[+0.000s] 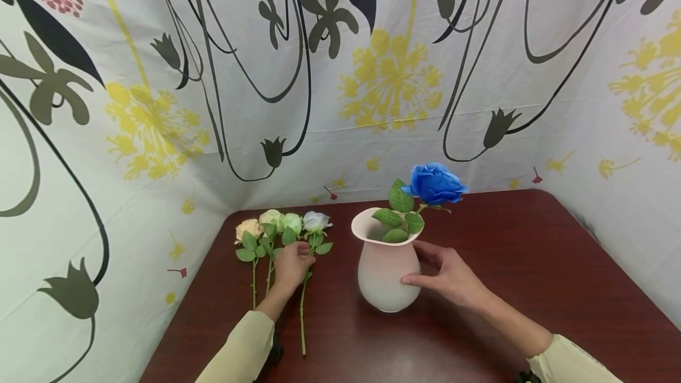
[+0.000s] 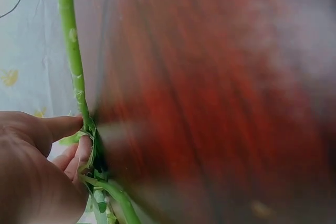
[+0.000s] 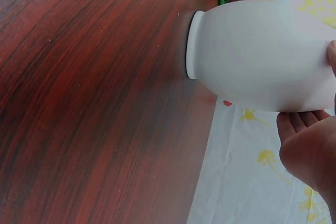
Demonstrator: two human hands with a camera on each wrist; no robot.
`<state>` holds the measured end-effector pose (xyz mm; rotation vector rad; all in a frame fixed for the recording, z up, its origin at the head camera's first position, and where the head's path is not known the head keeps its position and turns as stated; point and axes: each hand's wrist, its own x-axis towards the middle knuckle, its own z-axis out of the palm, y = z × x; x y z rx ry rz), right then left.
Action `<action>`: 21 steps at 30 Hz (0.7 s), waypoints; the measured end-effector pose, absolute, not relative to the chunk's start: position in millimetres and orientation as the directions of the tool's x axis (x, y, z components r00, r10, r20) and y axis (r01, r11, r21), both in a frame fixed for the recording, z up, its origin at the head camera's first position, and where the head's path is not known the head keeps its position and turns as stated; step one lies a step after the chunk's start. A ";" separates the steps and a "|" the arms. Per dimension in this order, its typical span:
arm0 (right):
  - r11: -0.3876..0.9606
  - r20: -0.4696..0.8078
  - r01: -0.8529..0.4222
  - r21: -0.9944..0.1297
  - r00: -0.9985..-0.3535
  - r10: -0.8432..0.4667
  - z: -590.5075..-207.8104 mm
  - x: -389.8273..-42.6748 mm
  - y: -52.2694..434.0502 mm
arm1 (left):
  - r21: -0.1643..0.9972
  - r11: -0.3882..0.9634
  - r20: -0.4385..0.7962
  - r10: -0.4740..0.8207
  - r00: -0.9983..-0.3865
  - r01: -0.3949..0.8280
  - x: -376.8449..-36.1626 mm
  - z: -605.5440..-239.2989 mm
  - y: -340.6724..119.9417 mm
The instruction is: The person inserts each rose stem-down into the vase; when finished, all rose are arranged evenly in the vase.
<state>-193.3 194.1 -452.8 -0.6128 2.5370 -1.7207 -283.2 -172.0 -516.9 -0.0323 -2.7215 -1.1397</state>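
On the dark wooden table (image 1: 532, 265) stands a pale pink vase (image 1: 384, 273) with a blue rose (image 1: 435, 184) in it. My right hand (image 1: 432, 266) grips the vase's right side, thumb in front and fingers behind. In the right wrist view the vase (image 3: 262, 56) fills the top and my right hand (image 3: 310, 148) is below it. Several pale roses (image 1: 289, 223) lie side by side to the left of the vase. My left hand (image 1: 295, 265) lies over their stems. In the left wrist view my left hand (image 2: 79, 140) pinches a green stem (image 2: 73, 72) between thumb and fingers.
A floral-patterned cloth (image 1: 340, 75) hangs behind and on both sides of the table. The long stem (image 1: 302, 318) of one rose reaches toward the front edge. Bare tabletop lies to the right of the vase.
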 end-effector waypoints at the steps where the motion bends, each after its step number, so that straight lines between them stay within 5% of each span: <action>1: 0.317 0.203 -0.309 -0.896 -0.923 -0.327 -452.6 -193.3 194.0 | 0.698 0.710 0.184 -0.056 -0.981 0.090 -284.0 -516.5 -171.4; 21: 0.306 0.215 -0.320 -0.897 -0.918 -0.332 -451.8 -192.7 194.5 | 0.594 0.803 0.168 -0.058 -0.984 0.054 -295.5 -512.1 -165.2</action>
